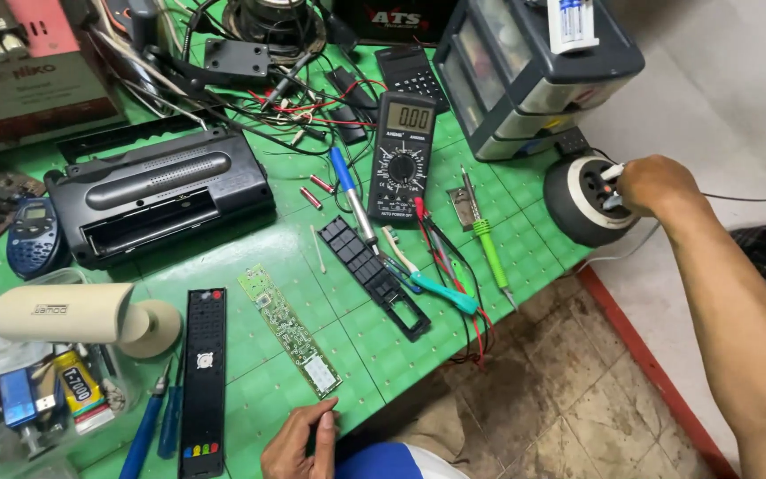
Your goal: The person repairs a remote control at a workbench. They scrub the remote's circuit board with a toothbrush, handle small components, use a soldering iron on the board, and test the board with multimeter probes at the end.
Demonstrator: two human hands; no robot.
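Fingers (624,177) of the right hand (653,184) pinch a white plug at the round black socket reel (582,200) on the bench's edge; the left hand (299,443) rests loosely curled, holding nothing, just below the bare circuit board (290,330), with the remote's casing (203,381) and keypad frame (374,275) lying apart, reassembly not begun

Counter layout, from the near edge to the right corner

The circuit board (290,330) lies near the counter's (401,350) front edge, the remote shell (203,383) just left of it, the keypad frame (374,276) to its right; the multimeter (402,157) sits behind; the round holder (583,201) stands at the right edge
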